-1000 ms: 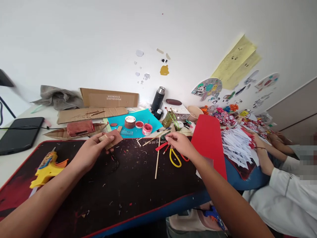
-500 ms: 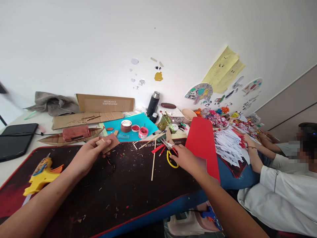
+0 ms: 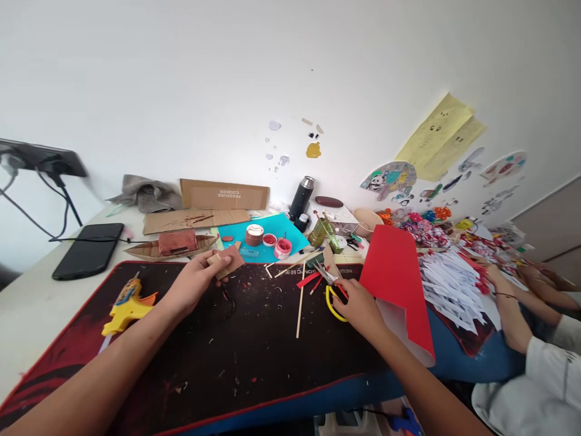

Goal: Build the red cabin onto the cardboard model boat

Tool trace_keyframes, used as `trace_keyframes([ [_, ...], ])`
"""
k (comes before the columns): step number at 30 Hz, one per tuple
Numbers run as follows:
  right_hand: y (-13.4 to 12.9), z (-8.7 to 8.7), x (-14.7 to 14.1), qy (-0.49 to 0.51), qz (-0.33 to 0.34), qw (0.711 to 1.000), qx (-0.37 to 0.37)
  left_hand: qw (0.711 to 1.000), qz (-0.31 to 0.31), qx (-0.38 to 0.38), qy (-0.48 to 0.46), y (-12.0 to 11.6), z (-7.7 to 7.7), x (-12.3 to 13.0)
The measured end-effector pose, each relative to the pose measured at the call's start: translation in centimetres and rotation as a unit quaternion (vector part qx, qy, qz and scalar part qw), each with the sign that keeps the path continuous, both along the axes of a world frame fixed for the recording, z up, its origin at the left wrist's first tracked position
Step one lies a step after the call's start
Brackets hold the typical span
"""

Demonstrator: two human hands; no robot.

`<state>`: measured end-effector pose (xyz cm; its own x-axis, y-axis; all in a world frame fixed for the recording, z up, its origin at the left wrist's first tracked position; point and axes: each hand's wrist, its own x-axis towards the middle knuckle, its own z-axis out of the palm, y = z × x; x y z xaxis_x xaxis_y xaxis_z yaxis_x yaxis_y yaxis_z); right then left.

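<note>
My left hand pinches a small pinkish-brown piece of cardboard between thumb and fingers, held above the dark mat's back edge. To the right, my right hand has its fingers closed round the handles of a pair of scissors with a yellow loop. Their metal blades point away to the back left, over red strips and scraps. A thin wooden stick lies on the mat to the left of the scissors. Part of the scissors' handle is hidden by my right fingers.
A yellow glue gun lies on the mat at left. Behind are a cardboard boat, paint jars on blue card and a black flask. Red card stands at right, beside paper strips and a co-worker's arms.
The view has swung left, so a wall socket now shows at the left edge. Both hands keep about the same places over the mat, still with the cardboard and the scissors.
</note>
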<state>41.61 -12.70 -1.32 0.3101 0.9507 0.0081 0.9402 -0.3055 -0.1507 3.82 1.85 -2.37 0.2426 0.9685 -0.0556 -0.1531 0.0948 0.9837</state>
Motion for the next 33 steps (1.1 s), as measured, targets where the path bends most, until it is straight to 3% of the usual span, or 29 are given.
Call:
trace_keyframes([
  [3, -0.8, -0.7, 0.2, 0.112, -0.013, 0.989, 0.097, 1.0, 0.005, -0.007, -0.008, 0.0, 0.1, 0.1],
  [6, -1.3, -0.8, -0.6, 0.336, -0.037, 0.928, 0.154, 0.999, 0.003, -0.021, -0.024, -0.2, 0.3, 0.4],
  [10, -1.3, 0.2, -3.6, 0.54, -0.035, 0.826, 0.155, 0.997, -0.011, -0.052, -0.058, -0.6, 0.7, 0.6],
  [13, -0.7, 0.8, -6.7, 0.633, -0.009, 0.762, 0.133, 0.993, -0.027, -0.082, -0.086, -0.7, 0.9, 0.6],
  [17, 1.1, 0.3, -10.8, 0.732, 0.026, 0.676, 0.084, 0.985, -0.036, -0.115, -0.122, -0.7, 0.8, 0.5],
  [22, 3.7, -1.0, -14.8, 0.795, 0.044, 0.605, 0.011, 0.979, -0.035, -0.129, -0.153, -0.4, 0.4, 0.3],
  [27, 5.8, -1.7, -16.8, 0.805, 0.078, 0.586, -0.047, 0.978, -0.029, -0.129, -0.161, 0.1, 0.5, -0.4],
  [33, 8.1, -2.5, -17.7, 0.757, 0.109, 0.637, -0.1, 0.982, -0.018, -0.111, -0.154, 0.0, 0.9, -0.6],
])
